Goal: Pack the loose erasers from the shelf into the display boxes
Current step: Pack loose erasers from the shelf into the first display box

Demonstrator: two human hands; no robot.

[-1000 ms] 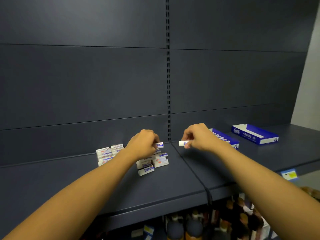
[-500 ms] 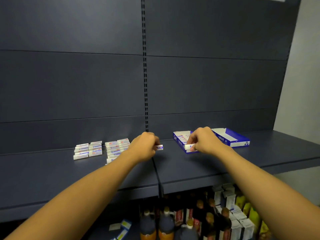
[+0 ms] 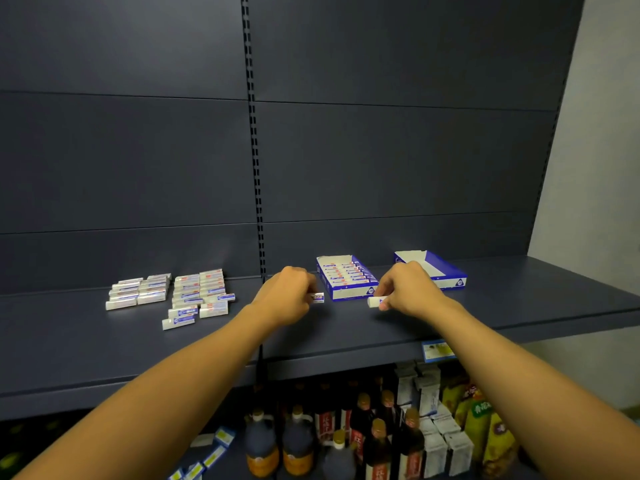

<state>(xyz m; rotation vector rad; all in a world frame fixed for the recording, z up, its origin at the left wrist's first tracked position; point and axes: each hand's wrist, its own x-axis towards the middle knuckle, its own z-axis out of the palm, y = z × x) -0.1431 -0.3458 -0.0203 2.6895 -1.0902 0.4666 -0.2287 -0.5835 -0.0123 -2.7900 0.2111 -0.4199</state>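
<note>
You've got an eraser pinched in each hand. Your right hand holds its eraser just off the front right corner of the nearer display box, long axis running left to right, same way as the rows already packed inside. Your left hand holds the other eraser just beside the box's left front. Right is nearer an open slot, I'd say; the loose pile waits well off left on the shelf.
</note>
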